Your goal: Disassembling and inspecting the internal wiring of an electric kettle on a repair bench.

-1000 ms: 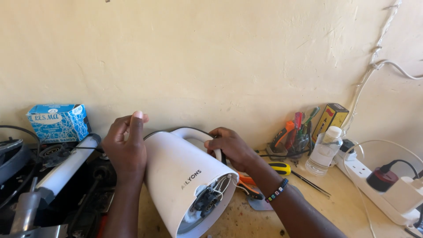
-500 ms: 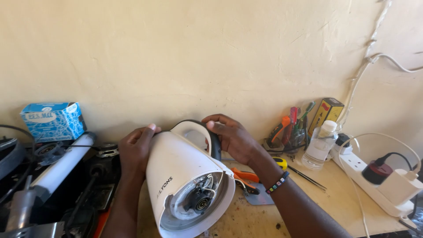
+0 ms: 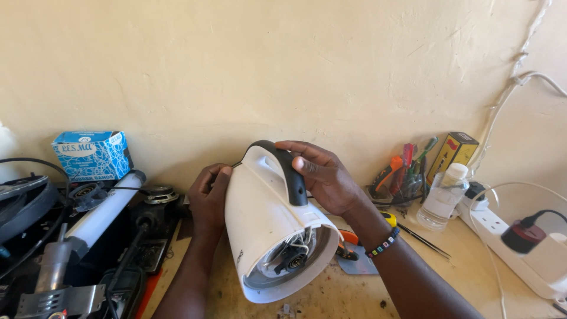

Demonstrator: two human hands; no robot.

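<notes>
A white electric kettle (image 3: pixel 260 224) lies tilted on its side over the workbench, its open base facing me with wires and a black connector (image 3: pixel 293 257) showing inside. My right hand (image 3: pixel 322 177) grips its black handle (image 3: pixel 293 171) from above. My left hand (image 3: pixel 209 198) holds the kettle's far left side near the top end. A beaded band sits on my right wrist.
A blue box (image 3: pixel 93 155), a white tube (image 3: pixel 106 210) and dark parts crowd the left. A holder of screwdrivers (image 3: pixel 407 171), a yellow box (image 3: pixel 453 152), a clear bottle (image 3: pixel 443 198) and a white power strip (image 3: pixel 520 248) stand right. Orange pliers (image 3: pixel 348 245) lie under the kettle.
The kettle has been rolled so its handle now faces up. My right hand moved onto the handle, and my left hand slid lower along the left side.
</notes>
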